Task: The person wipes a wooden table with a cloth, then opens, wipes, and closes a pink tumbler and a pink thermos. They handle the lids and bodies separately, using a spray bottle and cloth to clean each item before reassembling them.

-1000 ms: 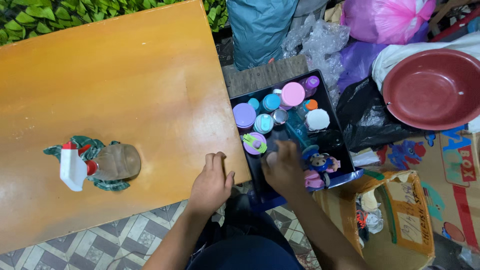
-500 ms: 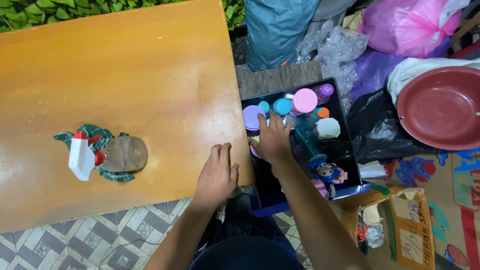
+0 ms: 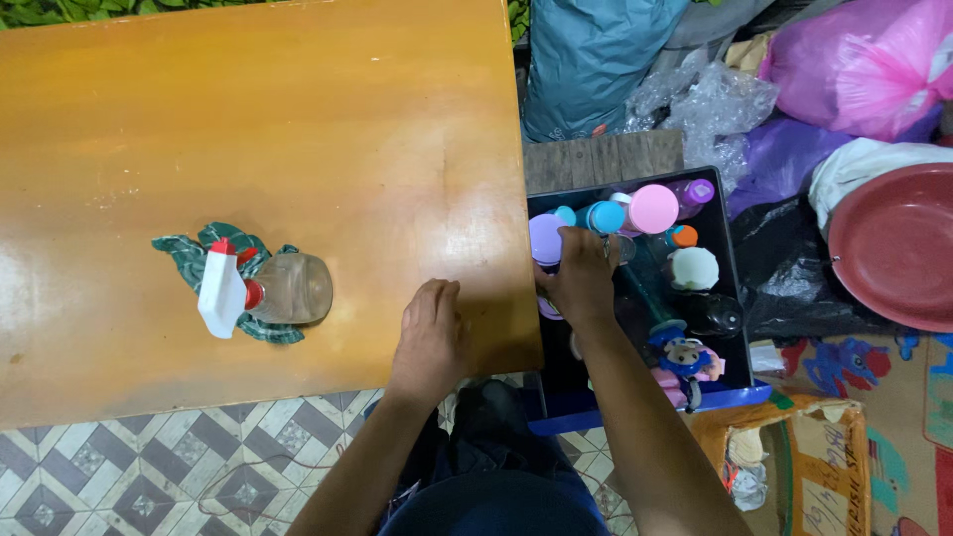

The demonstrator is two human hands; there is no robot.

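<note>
My left hand (image 3: 429,333) lies flat, palm down, on the near edge of the orange wooden table (image 3: 248,129), holding nothing. My right hand (image 3: 581,280) reaches into a dark blue box (image 3: 645,412) beside the table, which holds several small bottles. Its fingers curl over one bottle, mostly hidden beneath the hand, next to a purple lid (image 3: 545,238). A blue lid (image 3: 606,216), a pink lid (image 3: 653,208) and a white lid (image 3: 692,268) stand just beyond the fingers. A small toy figure (image 3: 685,359) lies at the box's near right corner.
A clear spray bottle (image 3: 283,290) with a white and red trigger lies on a green cloth (image 3: 194,253) on the table. A red basin (image 3: 898,248), plastic bags (image 3: 844,60) and a cardboard box (image 3: 804,467) crowd the right side. Patterned floor tiles (image 3: 149,476) run below the table.
My right hand moved from the box's near end toward the far bottles and closed over one by the purple lid. My left hand stayed on the table edge. The view shifted left.
</note>
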